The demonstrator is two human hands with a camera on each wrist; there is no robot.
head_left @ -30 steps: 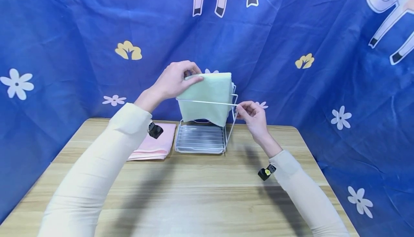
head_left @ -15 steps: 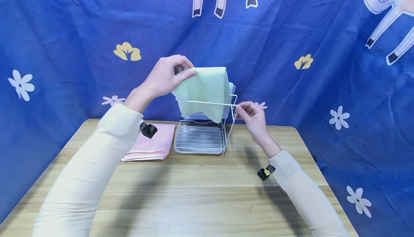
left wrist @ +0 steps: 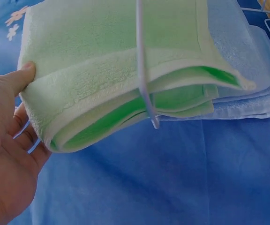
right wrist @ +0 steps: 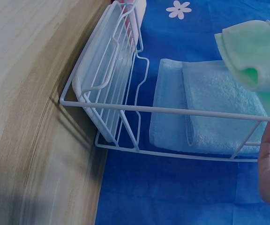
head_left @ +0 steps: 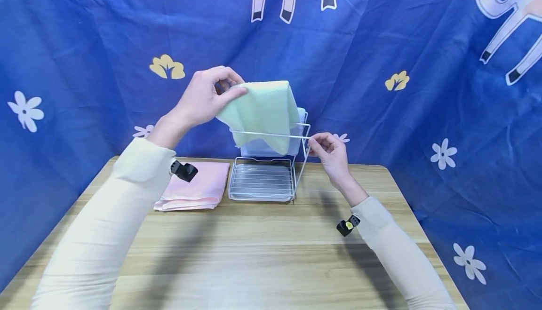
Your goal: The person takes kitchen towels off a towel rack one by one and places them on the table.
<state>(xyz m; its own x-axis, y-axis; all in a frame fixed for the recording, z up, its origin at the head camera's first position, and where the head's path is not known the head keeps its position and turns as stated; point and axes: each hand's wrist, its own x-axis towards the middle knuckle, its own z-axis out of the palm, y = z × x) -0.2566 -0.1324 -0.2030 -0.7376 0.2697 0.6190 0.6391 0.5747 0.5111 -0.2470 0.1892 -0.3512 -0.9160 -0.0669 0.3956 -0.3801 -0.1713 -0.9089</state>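
My left hand [head_left: 205, 96] pinches a folded light green towel [head_left: 267, 105] by its upper left corner, thumb in front and fingers behind. The towel hangs behind the front top bar of a white wire rack [right wrist: 172, 110], its lower edge drooping below that bar. My right hand [head_left: 331, 154] pinches the rack at the right end of the same bar. Behind the green towel, a folded light blue towel [right wrist: 214, 98] hangs at the back of the rack; the green one partly hides it in the head view.
A folded pink towel [head_left: 203, 183] lies on the wooden table [head_left: 271, 249], just left of the rack. At the rack's base sits a shallow tray [head_left: 262, 178] under wire bars. A blue patterned curtain [head_left: 360, 89] stands close behind.
My left hand has moved up and to the left, drawing the green towel with it and uncovering more of the blue towel. My right hand keeps its place on the rack.
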